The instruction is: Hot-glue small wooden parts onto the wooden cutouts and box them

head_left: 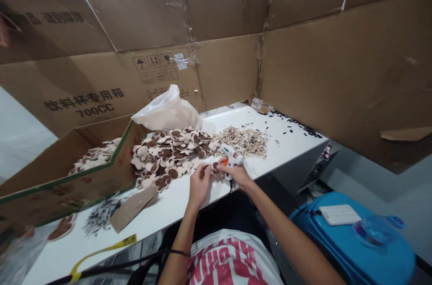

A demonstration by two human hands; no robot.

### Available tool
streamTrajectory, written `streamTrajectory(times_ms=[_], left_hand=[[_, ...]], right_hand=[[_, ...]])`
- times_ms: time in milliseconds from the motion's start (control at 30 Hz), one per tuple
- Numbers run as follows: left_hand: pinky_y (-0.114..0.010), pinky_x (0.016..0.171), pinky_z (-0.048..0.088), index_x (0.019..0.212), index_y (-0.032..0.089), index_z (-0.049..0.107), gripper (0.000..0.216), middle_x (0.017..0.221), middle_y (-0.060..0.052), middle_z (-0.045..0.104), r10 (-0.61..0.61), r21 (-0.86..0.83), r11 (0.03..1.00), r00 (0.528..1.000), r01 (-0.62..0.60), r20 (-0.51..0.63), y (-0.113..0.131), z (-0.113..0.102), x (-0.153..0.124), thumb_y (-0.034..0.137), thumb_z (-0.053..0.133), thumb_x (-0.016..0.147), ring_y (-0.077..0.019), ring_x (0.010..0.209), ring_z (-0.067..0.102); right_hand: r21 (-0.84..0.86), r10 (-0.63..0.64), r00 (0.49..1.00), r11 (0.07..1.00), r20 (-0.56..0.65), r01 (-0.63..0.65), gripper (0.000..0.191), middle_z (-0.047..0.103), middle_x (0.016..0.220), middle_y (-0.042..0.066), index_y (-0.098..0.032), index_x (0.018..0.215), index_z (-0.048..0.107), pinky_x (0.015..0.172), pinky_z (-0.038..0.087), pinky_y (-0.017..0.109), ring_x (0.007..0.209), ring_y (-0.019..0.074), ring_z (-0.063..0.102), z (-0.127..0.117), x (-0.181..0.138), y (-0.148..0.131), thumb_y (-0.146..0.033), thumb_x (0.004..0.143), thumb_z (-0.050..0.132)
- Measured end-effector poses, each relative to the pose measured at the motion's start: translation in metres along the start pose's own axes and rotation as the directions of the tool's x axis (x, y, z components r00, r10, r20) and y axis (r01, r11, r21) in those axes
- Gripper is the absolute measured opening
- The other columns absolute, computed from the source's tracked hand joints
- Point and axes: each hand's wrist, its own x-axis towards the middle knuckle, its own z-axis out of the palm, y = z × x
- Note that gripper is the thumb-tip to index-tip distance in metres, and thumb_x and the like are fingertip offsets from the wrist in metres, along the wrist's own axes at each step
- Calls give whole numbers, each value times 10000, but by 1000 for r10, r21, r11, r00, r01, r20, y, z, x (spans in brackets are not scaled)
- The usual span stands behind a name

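A: Hands first, quick.

B: Left hand point(200, 180) has its fingertips pinched together on one small brown-and-cream piece point(215, 167). Right hand point(236, 172) is wrapped tight around a white glue gun point(231, 155) with an orange trigger.

A: Where's the piece sitting?

B: Held just above the near edge of the white table point(297, 139), between the two hands. The gun's front end is right at it. Can't tell if the nozzle actually touches; too small.

A: Around the hands?

B: Just behind them is a big heap of matching pieces point(167, 154), brown and cream, round-lobed. To the right of the heap is a pile of thin tan bits point(245, 141), just beyond the gun. Behind the heap, a white plastic bag point(168, 112).

A: Left side?

B: An open cardboard box point(50, 186) with a green-edged flap and more of those pieces inside. In front of it lies a flat cardboard scrap point(131, 208), beside a small dark-and-white clump I can't make out. A yellow strip point(101, 251) is at the table's near edge.

A: Anything else?

B: Tall cardboard walls point(337, 64) stand around the table's back and right side. Black specks point(293, 122) are scattered along the far right edge. Down to the right there's a blue case point(354, 249) with a white flat pack point(339, 214) and a clear bottle point(374, 229) on top. Black band on the left forearm.
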Motion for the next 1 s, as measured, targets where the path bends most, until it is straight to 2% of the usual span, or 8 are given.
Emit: streamTrajectory(times_ms=[100,233,400,767,1000], left_hand=[[-288,733,534,926,192,709,327,847,-42,729,10,33,999,1000,-11,28,1,0,-1,507,632,966,-188,772,663],[-290,754,530,963,195,719,316,874,-45,749,31,22,999,997,-33,70,0,-1,-2,504,651,962,-196,800,680],[-307,772,541,983,196,733,324,902,-55,771,14,40,999,996,-17,91,2,-1,-3,510,664,953,-213,826,705],[-250,636,451,918,191,743,337,786,-15,698,25,76,996,988,-37,151,-2,0,-3,525,699,915,-150,656,570],[-235,579,401,884,186,691,335,728,9,626,8,88,996,988,-22,154,-1,0,-4,519,727,879,-126,603,494]], right_hand=[[-12,-12,1000,1000,-17,11,388,696,712,-1,-189,985,737,606,482,303,589,171,611,0,-1,-1,-465,755,885],[-7,-53,998,999,-19,53,377,696,717,-6,-189,969,740,618,488,302,594,166,616,1,-1,-3,-462,755,887],[52,-20,999,998,-49,23,413,701,737,-2,-194,965,730,571,501,307,566,171,622,3,-1,-3,-457,712,922],[83,0,994,997,-108,9,424,707,776,3,-187,954,732,573,521,292,587,158,622,5,-1,-4,-430,673,937],[80,17,993,997,-117,-7,415,710,780,6,-181,966,739,577,530,285,605,159,632,4,1,1,-403,673,930]])
